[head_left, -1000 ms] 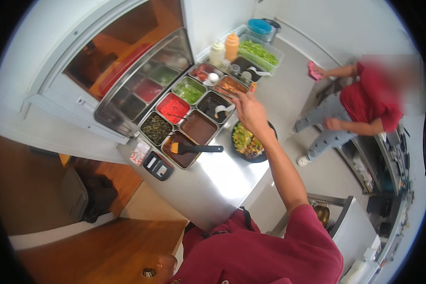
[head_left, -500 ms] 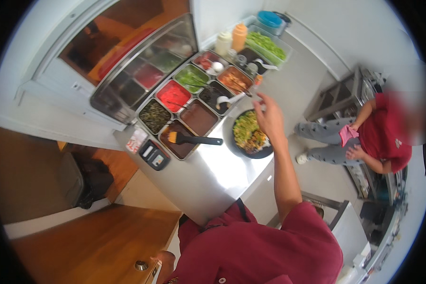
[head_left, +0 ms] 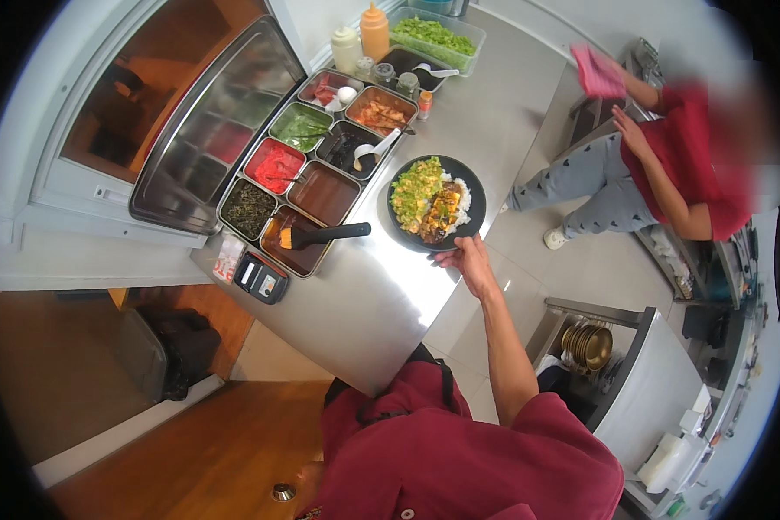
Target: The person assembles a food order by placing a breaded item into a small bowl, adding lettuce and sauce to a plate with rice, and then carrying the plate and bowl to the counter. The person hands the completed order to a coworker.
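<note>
From where I stand, I see a round black bowl (head_left: pixel 477 195) sitting on the shiny metal counter (head_left: pixel 364 321), close to the edge on the person's side. The right hand (head_left: pixel 468 260) is at the bowl's near rim. Its thumb is by the edge and its fingers are bent in under it, so it looks closed on the rim, though I can't tell how tight. The rest of the bowl lies ahead of that hand and a bit to the left. The bowl is round, so it has no long side. Inside, chopped green food (head_left: pixel 413 186) is on the left, brown and yellow food (head_left: pixel 442 215) is in the middle, and white rice (head_left: pixel 464 208) is on the right. The left hand (head_left: pixel 310 473) is far from the bowl, low down near the door knob (head_left: pixel 283 492). Most of it is hidden, so I can't tell if it is open or holding something. Left of the bowl, a brush (head_left: pixel 334 235) rests across a sauce tub (head_left: pixel 277 247), its black handle pointing toward the bowl.
</note>
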Motion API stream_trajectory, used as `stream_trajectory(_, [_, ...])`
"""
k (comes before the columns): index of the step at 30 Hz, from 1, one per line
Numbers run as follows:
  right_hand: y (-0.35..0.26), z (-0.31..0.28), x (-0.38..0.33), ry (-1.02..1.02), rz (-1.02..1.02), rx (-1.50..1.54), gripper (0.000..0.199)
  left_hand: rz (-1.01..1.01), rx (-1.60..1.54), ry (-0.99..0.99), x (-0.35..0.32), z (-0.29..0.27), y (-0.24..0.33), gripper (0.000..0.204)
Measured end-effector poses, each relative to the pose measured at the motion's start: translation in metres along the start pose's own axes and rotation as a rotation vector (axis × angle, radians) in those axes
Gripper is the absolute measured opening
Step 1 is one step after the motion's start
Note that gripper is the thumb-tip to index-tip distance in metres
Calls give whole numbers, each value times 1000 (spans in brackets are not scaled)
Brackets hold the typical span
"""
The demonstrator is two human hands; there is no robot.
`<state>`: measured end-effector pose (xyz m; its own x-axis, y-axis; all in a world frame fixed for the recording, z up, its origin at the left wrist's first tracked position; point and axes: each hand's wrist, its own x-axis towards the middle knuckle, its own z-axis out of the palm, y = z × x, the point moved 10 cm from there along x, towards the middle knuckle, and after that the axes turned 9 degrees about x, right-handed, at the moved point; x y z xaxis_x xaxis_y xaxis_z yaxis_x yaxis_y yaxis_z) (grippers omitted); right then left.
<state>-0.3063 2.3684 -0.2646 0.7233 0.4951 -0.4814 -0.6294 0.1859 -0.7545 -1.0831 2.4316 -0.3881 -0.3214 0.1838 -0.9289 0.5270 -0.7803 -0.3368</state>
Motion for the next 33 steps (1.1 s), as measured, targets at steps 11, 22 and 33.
stream_trajectory(11, [-30, 24, -117, 82, -198, -82, 36, 82, -98, 82, 46, 22, -24, 34])
stream_trajectory(22, [46, 263, -249, -207, -11, -242, 42, 219, -659, 192, 133, 81, -88, 30])
stream_trajectory(33, [278, 531, -224, -617, 339, -381, 33, 281, -1826, 152, 207, 124, -87, 26])
